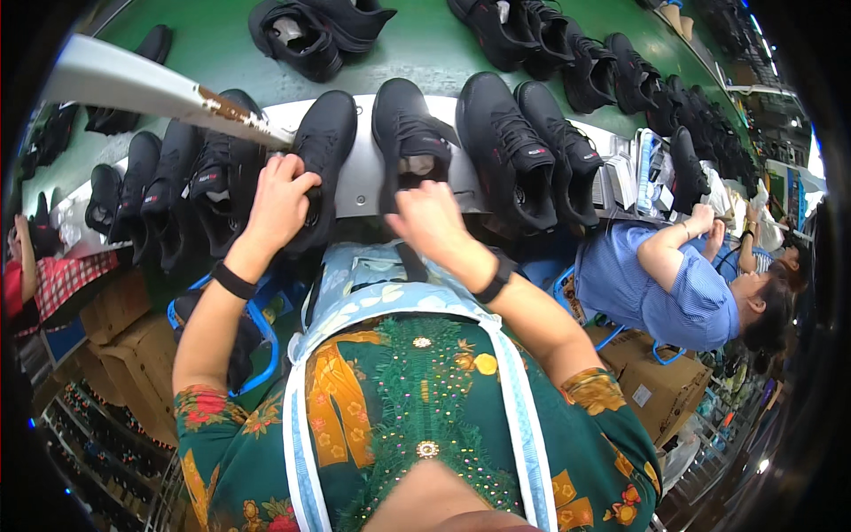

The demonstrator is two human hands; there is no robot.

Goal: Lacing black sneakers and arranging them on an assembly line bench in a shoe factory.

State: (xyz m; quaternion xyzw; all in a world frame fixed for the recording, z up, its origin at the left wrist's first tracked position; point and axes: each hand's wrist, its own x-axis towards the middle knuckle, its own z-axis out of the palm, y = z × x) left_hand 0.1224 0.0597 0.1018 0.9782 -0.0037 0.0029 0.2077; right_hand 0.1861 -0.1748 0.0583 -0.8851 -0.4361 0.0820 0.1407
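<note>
Two black shoes sit before the person, side by side and a little apart on a pale panel (357,182), toes far, heels near. Middle shoe (403,111): long axis runs almost straight far to near; pale wad (417,166) shows in its opening. Left shoe (326,133): same lie, toe leaning slightly right.

Right hand (434,217) is at the near end of the middle shoe, fingers curled and blurred; the shoe stretches away from it on the far side. Whether it grips anything, cannot tell. Of the two hands, this one is clearly nearer the wad.

Left hand (280,199) lies along the left side of the left shoe, fingers bent over its collar and touching; whether they pinch, cannot tell. Dark band on each wrist.

Right of these, a pair of black shoes (492,115); left, more in a row (160,204). Far side, a green surface (417,62) carries others. Pale metal bar (142,84) slants in at far left. Co-worker in blue (683,293) sits to the right.
</note>
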